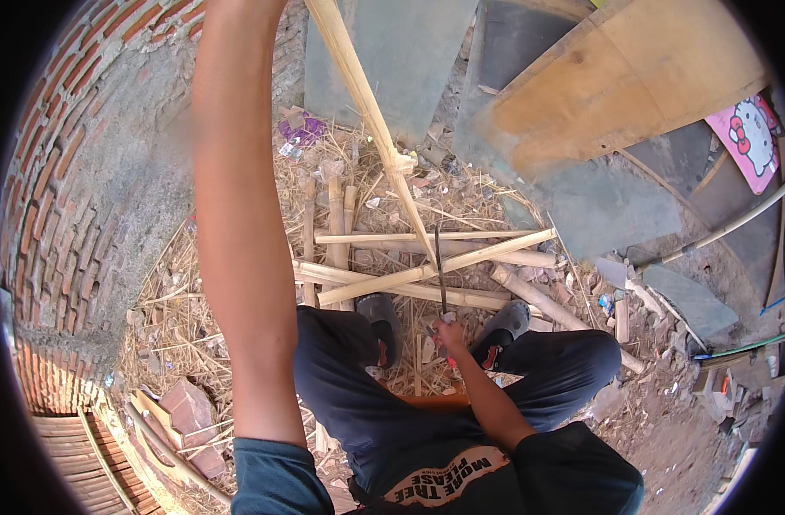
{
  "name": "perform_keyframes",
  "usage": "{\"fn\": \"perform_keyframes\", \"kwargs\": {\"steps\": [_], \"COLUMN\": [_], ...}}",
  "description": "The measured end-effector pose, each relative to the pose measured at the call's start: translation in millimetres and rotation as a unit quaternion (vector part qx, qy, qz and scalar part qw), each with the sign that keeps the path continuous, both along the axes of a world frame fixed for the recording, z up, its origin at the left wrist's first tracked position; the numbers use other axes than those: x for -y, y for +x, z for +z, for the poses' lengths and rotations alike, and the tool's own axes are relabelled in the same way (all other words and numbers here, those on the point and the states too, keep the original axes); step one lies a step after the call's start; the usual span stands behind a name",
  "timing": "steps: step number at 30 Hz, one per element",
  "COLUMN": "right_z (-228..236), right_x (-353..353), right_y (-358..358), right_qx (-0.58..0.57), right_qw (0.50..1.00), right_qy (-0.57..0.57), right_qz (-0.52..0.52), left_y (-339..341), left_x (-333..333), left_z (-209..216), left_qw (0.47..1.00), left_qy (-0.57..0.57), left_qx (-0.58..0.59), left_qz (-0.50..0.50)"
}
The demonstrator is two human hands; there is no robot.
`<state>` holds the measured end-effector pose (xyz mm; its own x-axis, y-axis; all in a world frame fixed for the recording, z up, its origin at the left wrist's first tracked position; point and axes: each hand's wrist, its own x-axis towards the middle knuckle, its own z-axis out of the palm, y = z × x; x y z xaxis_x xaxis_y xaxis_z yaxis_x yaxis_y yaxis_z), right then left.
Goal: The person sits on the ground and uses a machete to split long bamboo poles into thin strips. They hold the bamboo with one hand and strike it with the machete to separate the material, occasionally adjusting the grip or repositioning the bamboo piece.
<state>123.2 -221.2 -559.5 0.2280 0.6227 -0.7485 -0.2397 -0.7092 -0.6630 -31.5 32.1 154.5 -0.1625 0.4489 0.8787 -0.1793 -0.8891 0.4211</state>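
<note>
dark grey and long, a knife (441,279) was clamped by the fingers of the right hand (449,335), the left hand's being out of view and untellable, just beside a bamboo strip (366,99) whose lower end, shifting against crossed poles (495,251), might have deflected a stroke toward the right shoe (512,318).

shirt: dark teal T-shirt (572,472), short sleeves (274,476), pale orange-edged chest print (448,475) with dark lettering | legs: dark navy trousers (551,378) | feet: grey rounded clogs (508,321)
</note>
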Motion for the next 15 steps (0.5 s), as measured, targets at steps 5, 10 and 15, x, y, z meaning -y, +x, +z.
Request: {"fn": "perform_keyframes", "kwargs": {"steps": [5, 10, 15], "right_z": [19.1, 28.0, 122.5], "right_x": [-3.1, -1.6, -51.6], "right_y": [16.1, -3.5, 4.1], "right_qx": [-0.232, 0.093, 0.104], "right_qw": [0.972, 0.991, 0.948], "right_qy": [0.021, 0.082, 0.274], "right_qz": [-0.046, -0.041, -0.121], "left_y": [-3.5, 13.2, 20.1], "left_x": [-9.7, -10.7, -1.7], "left_z": [9.9, 11.1, 9.2], "left_qw": [0.999, 1.0, 1.0], "left_qy": [-0.047, -0.004, 0.0], "left_qx": [0.011, 0.024, -0.001], "left_qz": [-0.005, 0.002, -0.007]}}
